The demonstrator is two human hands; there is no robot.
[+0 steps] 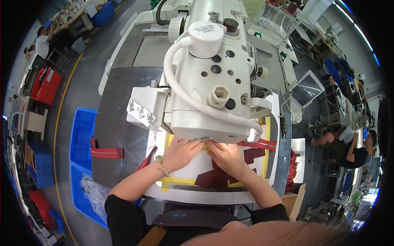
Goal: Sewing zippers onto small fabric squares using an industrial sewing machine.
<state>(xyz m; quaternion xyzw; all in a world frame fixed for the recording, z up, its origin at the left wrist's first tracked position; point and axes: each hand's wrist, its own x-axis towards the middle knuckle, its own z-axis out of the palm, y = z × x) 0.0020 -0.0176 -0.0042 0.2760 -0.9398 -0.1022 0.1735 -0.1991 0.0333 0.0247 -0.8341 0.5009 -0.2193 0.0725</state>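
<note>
Left fingers [196, 146] and right fingers [216, 149] lie close together beside a white machine [197, 122].

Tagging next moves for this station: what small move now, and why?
Probably ease the left hand and right hand slightly back toward the body: they nearly meet at the near edge of the white machine head, and the spot beneath it is hidden.

Bins [79, 147] left of sewing machine [197, 87], monitor [307, 90] right.
</note>
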